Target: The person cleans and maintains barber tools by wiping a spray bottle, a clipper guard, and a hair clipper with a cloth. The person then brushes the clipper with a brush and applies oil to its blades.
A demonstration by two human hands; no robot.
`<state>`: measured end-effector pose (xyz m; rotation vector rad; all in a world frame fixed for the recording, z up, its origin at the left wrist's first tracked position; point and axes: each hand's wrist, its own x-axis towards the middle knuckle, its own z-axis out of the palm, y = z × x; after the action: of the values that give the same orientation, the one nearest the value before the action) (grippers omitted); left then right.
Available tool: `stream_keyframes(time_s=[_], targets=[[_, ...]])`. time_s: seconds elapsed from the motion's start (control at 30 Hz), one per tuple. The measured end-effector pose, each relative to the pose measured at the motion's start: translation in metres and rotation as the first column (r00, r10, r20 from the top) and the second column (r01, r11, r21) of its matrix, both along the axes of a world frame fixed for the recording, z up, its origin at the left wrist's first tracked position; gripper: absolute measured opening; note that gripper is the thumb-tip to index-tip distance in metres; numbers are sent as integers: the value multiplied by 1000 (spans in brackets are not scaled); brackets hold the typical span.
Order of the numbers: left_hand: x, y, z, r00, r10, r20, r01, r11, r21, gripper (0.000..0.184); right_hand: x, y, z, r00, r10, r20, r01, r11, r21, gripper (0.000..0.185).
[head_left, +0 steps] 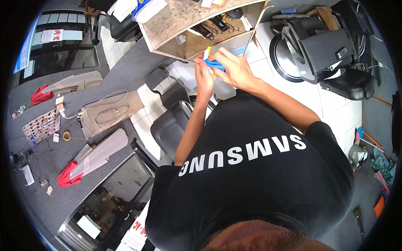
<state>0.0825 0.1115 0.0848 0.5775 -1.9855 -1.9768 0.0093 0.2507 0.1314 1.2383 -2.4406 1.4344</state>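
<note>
A small blue thing (215, 64) with a white and yellow end is between my two hands, in front of the shelf unit; I cannot tell its exact kind. My right hand (235, 70) is closed around its blue part. From the other side, my left hand (204, 79) is closed against it, with fingers pinched near the white and yellow end. Fingers hide much of its body. Just beyond, scissors (211, 32) and dark clippers (202, 30) lie on the open shelf (178, 48).
Below my left arm stands a black chair (169, 131). A grey washing chair with a basin (320, 50) stands at the right, with a black seat (351, 85) beside it. Striped cloths (106, 150) and cables hang on the grey wall at left.
</note>
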Motion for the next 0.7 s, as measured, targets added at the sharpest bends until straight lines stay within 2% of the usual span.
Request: stream_keyframes(time_s=[0.07,0.1,0.17,0.23,0.3,0.37,0.47,0.5,0.53,0.6,0.63,0.7], targets=[[1,1,15,999,-41,18,40,999,34,88,-8,-2,-8,999,-26,-39,28,998,49,23],[1,-4,14,995,-94,28,90,989,119,87,-11,-6,-6,994,-106,27,104,992,70,28],[5,-7,13,994,-103,24,99,986,133,85,5,-8,-1,999,-43,-4,43,993,106,27],[3,-10,7,999,15,-28,-16,998,-54,83,18,-9,3,999,-1,-54,9,989,148,26],[11,-9,12,999,-38,13,37,997,72,82,2,-10,-2,1000,3,-7,-2,989,145,28],[7,-6,14,1000,9,9,-9,1000,-11,81,-4,-13,-6,997,-10,80,-3,988,153,28],[-1,-15,-10,993,95,-73,-102,989,-103,80,16,-15,16,1000,-10,-29,16,978,210,28],[1,-14,-11,993,90,-82,-95,994,-60,80,14,-13,17,997,47,-64,-32,975,221,29],[2,-12,-7,992,85,-91,-87,996,-17,80,6,-10,18,999,43,-12,-39,969,243,30],[8,-5,9,997,18,-69,-4,980,198,81,-16,-4,20,995,38,89,-62,956,285,32],[7,-3,15,994,41,-99,-24,984,175,81,-22,-3,19,985,-27,173,-18,967,253,26],[5,-2,20,986,114,-119,-87,972,216,79,-32,6,14,895,79,440,-139,985,105,23]])
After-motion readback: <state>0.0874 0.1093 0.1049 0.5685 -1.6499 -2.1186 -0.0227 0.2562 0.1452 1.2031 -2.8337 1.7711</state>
